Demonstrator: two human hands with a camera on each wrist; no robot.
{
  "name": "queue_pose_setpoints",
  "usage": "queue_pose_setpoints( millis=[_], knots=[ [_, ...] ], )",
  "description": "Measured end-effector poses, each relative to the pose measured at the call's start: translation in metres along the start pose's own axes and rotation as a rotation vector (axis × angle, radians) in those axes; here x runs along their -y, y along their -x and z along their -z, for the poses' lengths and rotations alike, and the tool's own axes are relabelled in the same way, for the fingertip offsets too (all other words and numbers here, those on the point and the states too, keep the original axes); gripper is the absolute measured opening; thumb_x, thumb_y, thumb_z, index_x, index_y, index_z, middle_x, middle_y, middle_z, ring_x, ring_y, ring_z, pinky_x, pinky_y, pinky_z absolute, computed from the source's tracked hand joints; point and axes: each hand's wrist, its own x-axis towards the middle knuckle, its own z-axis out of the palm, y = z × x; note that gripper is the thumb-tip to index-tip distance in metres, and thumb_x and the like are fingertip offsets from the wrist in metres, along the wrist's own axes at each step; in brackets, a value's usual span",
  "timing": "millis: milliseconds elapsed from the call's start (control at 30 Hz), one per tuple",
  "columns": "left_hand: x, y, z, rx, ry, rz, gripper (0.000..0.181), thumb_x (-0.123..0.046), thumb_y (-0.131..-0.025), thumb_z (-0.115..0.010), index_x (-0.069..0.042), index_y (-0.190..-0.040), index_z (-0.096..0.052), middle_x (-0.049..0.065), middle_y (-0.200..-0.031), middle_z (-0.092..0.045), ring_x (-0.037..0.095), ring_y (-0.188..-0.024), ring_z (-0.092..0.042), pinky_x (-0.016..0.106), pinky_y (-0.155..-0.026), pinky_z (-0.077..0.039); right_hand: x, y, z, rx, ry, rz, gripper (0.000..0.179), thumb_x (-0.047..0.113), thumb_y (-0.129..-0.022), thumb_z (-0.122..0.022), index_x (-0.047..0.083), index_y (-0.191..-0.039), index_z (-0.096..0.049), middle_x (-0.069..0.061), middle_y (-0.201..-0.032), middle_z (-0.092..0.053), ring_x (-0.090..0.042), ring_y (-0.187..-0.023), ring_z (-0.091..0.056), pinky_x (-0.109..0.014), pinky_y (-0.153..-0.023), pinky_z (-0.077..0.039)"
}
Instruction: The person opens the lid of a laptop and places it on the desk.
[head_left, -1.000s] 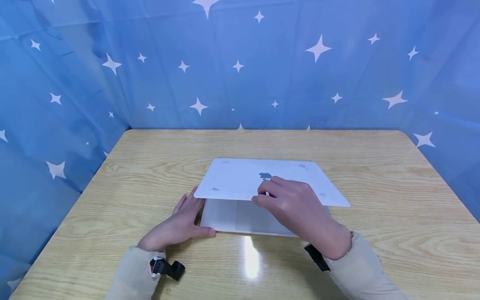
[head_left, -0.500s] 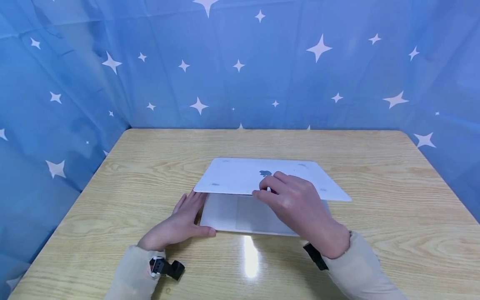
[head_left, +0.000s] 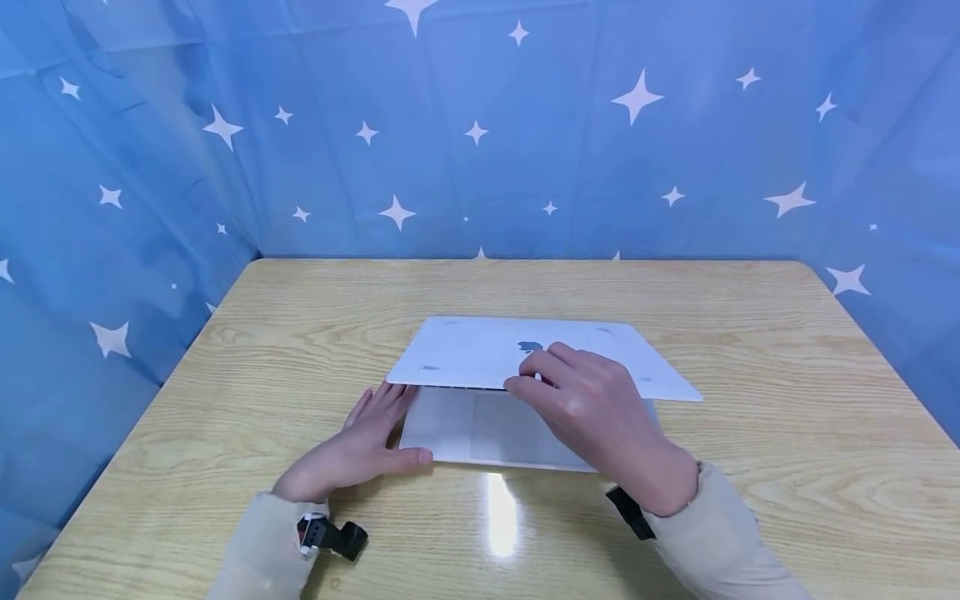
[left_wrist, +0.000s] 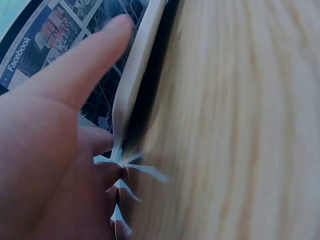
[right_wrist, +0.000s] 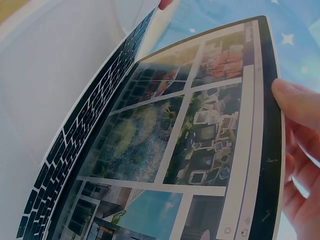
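Lid [head_left: 450, 354]: its front edge stands slightly higher than a second ago, the right fingertips raised with it; the left hand lies about where it was.
MacBook [head_left: 438, 421]: on the wood-grain surface [head_left: 750, 325], partly open, between the two hands.
Right hand [head_left: 600, 408]: pinches the middle of the lid's front edge, thumb on the screen side; the right wrist view cuts this hand off at its border.
Left hand [head_left: 367, 442]: fingers straight and spread along the MacBook's left side, thumb at its front left corner; some fingertips vanish under the lid.
Apple logo [head_left: 527, 345]: on the lid's back, partly covered by the right fingers.
Keyboard [right_wrist: 90, 122]: hidden from the head view by the lid, visible in the right wrist view.
Screen [right_wrist: 150, 120]: lit with a photo grid; "Facebook" is legible in the left wrist view, smaller details are not.
Trackpad [head_left: 517, 429]: partly covered by lid and right hand.
Pale streaks [left_wrist: 147, 171]: beside the left fingers, hard to identify.
Starry curtain [head_left: 480, 167]: behind the MacBook, cut off above.
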Motion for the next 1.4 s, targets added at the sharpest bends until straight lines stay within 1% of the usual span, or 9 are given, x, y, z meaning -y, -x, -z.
queue_pose_setpoints(
  millis=[167, 333, 433, 600, 800, 1000, 1200, 1333, 1400],
  knots=[
    [0.001, 0.000, 0.000, -0.015, 0.006, -0.005, 0.085, -0.057, -0.083, -0.047, -0.010, -0.143, -0.009, 0.003, -0.148, 0.004, 0.021, -0.134, 0.008, 0.048, -0.105, 0.005, 0.000, -0.001, -0.001, -0.017, 0.014, 0.002, 0.021, -0.007, -0.071, -0.059, 0.013, -0.070, -0.063, 0.004, -0.068, -0.054, -0.008, -0.054, -0.042, -0.016, -0.043, -0.029],
    [0.002, 0.000, -0.001, -0.016, 0.042, 0.010, 0.086, -0.057, -0.082, -0.050, -0.011, -0.144, -0.011, 0.006, -0.148, 0.003, 0.023, -0.134, 0.007, 0.047, -0.104, 0.005, -0.001, 0.000, -0.003, -0.009, 0.015, -0.022, 0.020, -0.006, -0.071, -0.063, 0.013, -0.074, -0.066, 0.003, -0.071, -0.057, -0.011, -0.056, -0.046, -0.020, -0.045, -0.036],
    [0.001, 0.000, -0.001, -0.023, 0.040, 0.010, 0.087, -0.056, -0.081, -0.052, -0.009, -0.143, -0.013, 0.008, -0.148, 0.002, 0.024, -0.134, 0.006, 0.048, -0.104, 0.005, -0.002, 0.001, -0.005, 0.002, 0.012, -0.043, 0.019, -0.004, -0.071, -0.065, 0.013, -0.075, -0.068, 0.002, -0.073, -0.058, -0.012, -0.058, -0.049, -0.022, -0.047, -0.040],
    [0.002, 0.001, -0.003, -0.043, 0.015, -0.005, 0.087, -0.055, -0.080, -0.054, -0.007, -0.143, -0.017, 0.014, -0.148, -0.001, 0.029, -0.134, 0.004, 0.050, -0.104, 0.004, -0.007, 0.002, -0.011, -0.020, 0.023, -0.072, 0.019, -0.004, -0.072, -0.065, 0.013, -0.075, -0.069, 0.001, -0.075, -0.061, -0.015, -0.063, -0.054, -0.025, -0.050, -0.043],
    [0.003, 0.001, -0.005, -0.054, 0.020, -0.010, 0.087, -0.055, -0.080, -0.055, -0.008, -0.143, -0.017, 0.014, -0.148, -0.003, 0.028, -0.134, 0.003, 0.050, -0.104, 0.003, -0.011, 0.000, -0.015, -0.037, 0.037, -0.110, 0.022, -0.008, -0.071, -0.063, 0.013, -0.075, -0.069, -0.001, -0.078, -0.064, -0.017, -0.067, -0.057, -0.029, -0.053, -0.046],
    [0.004, 0.000, -0.005, -0.062, 0.017, -0.009, 0.086, -0.055, -0.080, -0.055, -0.007, -0.142, -0.020, 0.015, -0.147, -0.005, 0.029, -0.134, 0.002, 0.050, -0.104, 0.003, -0.012, -0.001, -0.019, -0.080, 0.031, -0.144, 0.023, -0.009, -0.071, -0.063, 0.013, -0.075, -0.069, 0.000, -0.077, -0.064, -0.017, -0.066, -0.056, -0.030, -0.054, -0.046],
    [0.005, 0.000, -0.007, -0.057, 0.020, 0.002, 0.087, -0.056, -0.079, -0.056, -0.008, -0.142, -0.020, 0.014, -0.148, -0.005, 0.028, -0.134, 0.002, 0.049, -0.104, 0.003, -0.014, -0.005, -0.028, -0.175, 0.127, -0.211, 0.009, 0.002, -0.074, -0.067, 0.009, -0.069, -0.067, -0.003, -0.068, -0.059, -0.021, -0.063, -0.053, -0.032, -0.050, -0.038],
    [0.004, 0.000, -0.006, -0.058, 0.027, 0.017, 0.086, -0.056, -0.079, -0.056, -0.010, -0.143, -0.020, 0.012, -0.148, -0.005, 0.026, -0.135, 0.003, 0.048, -0.105, 0.003, -0.017, -0.010, -0.034, -0.232, 0.164, -0.272, 0.011, 0.009, -0.077, -0.068, 0.007, -0.066, -0.066, -0.004, -0.062, -0.052, -0.022, -0.059, -0.049, -0.032, -0.049, -0.034],
    [0.004, 0.000, -0.005, -0.058, 0.030, 0.018, 0.086, -0.056, -0.079, -0.055, -0.011, -0.143, -0.020, 0.012, -0.148, -0.005, 0.026, -0.134, 0.004, 0.047, -0.105, 0.003, -0.019, -0.012, -0.036, -0.248, 0.173, -0.296, 0.011, 0.011, -0.077, -0.069, 0.007, -0.066, -0.067, -0.004, -0.062, -0.051, -0.023, -0.062, -0.048, -0.034, -0.051, -0.032]
  ],
)
